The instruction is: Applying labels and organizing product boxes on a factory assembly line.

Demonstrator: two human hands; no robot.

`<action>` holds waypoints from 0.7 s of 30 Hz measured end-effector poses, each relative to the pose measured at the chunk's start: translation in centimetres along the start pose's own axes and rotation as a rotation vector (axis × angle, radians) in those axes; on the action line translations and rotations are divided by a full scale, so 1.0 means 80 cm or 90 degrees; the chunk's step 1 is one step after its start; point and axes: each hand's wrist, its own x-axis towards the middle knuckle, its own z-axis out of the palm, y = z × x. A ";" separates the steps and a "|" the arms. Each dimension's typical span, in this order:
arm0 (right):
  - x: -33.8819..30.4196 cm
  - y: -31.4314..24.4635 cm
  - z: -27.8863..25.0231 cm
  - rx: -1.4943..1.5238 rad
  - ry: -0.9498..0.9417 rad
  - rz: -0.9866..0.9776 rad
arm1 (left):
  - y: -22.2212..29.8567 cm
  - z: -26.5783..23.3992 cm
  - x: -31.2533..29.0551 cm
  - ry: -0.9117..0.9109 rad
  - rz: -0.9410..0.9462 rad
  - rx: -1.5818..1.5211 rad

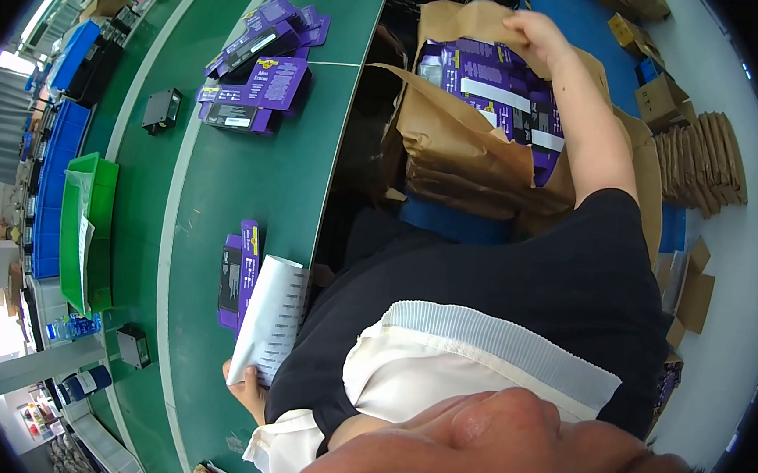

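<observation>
My left hand (248,393) holds the lower edge of a curled white sheet of printed labels (270,317) at the green table's near edge. Just beyond the sheet, purple cartons (239,271) lie on the table. My right arm reaches out to a large brown-paper-lined box beside the table. There my right hand (533,38) has its fingers closed on the brown kraft paper (466,21) at the rim. Inside the lining lie several purple cartons (487,77), some with white strips across them.
More purple flat cartons (262,88) lie farther along the green table (251,175). Small black boxes (162,111) stand on it too. Past them are a green bin (104,244) and a blue bin (57,188). Stacked folded cardboard (705,163) is at the right.
</observation>
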 end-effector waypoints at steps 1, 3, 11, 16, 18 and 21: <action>0.002 -0.021 0.008 0.085 0.003 -0.074 | -0.001 -0.001 0.001 -0.005 0.002 -0.002; 0.000 -0.057 0.040 0.169 0.002 -0.155 | -0.003 -0.003 0.001 -0.004 0.006 -0.009; -0.049 -0.117 0.205 0.291 -0.214 -0.243 | -0.006 0.003 -0.002 0.015 0.024 -0.003; -0.156 -0.108 0.225 0.151 -0.333 -0.516 | -0.020 -0.013 -0.001 0.008 0.002 0.002; -0.166 -0.107 0.189 0.276 -0.246 -0.621 | -0.042 -0.032 0.004 -0.014 0.016 0.055; -0.141 -0.079 0.050 -0.082 0.180 -0.494 | -0.105 -0.053 0.024 -0.113 0.028 -0.357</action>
